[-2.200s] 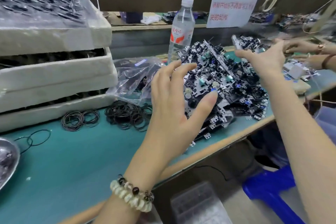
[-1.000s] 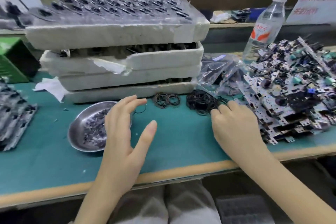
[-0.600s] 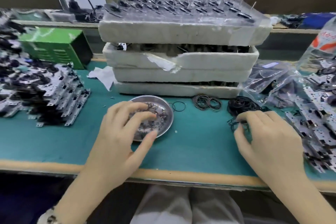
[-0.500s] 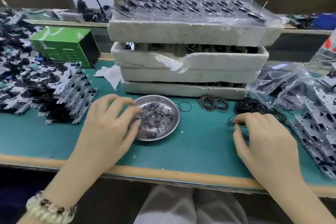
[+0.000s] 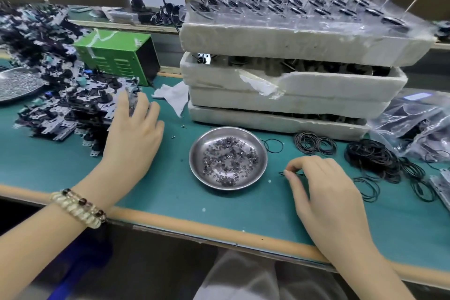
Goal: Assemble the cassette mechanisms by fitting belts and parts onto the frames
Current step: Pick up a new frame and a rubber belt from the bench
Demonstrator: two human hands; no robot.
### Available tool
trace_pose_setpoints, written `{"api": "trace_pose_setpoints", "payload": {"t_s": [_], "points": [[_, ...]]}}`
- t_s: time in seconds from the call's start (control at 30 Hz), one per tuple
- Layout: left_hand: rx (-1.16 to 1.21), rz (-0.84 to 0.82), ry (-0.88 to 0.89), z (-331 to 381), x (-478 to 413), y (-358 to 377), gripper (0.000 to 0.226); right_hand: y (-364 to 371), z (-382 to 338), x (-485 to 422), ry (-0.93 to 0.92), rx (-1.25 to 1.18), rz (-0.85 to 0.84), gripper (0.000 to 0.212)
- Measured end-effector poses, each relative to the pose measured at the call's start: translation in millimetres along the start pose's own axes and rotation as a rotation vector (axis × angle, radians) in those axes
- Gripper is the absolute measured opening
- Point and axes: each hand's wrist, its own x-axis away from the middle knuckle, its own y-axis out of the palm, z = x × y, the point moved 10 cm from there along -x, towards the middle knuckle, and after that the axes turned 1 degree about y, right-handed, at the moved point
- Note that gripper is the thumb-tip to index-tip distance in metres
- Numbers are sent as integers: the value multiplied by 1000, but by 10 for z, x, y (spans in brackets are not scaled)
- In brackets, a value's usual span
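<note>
Left fingers [image 5: 137,107] now on frames [image 5: 73,107]

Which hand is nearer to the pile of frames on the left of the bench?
Left. The left hand touches the pile of frames; the right hand is far across, beyond the steel dish, pinching a belt.

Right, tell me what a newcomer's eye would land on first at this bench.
The stack of white foam trays at the back centre dominates, its top tray bristling with spindled parts under clear film. In front of it, a round metal dish of tiny washers sits between the hands. The left hand touches the pile of frames at the left, while the right hand pinches a black belt near the loose belts.
</note>
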Motion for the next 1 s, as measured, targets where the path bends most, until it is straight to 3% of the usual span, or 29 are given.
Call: {"api": "trace_pose_setpoints", "payload": {"t_s": [0.2, 0.43, 0.63, 0.83, 1.0], "points": [[-111, -31, 5, -84, -42, 52, 34, 0, 104, 23, 60, -39, -19, 6], [-59, -6, 100, -14, -76, -33, 42, 12, 116, 32, 76, -81, -30, 7], [51, 166, 173, 73, 7, -180, 18, 47, 138, 29, 87, -132, -53, 5], [104, 187, 227, 247, 103, -448, 10, 39, 146, 32, 97, -136, -52, 5], [158, 253, 268, 399, 125, -777, 46, 28, 154, 35, 101, -145, -45, 5]]}}
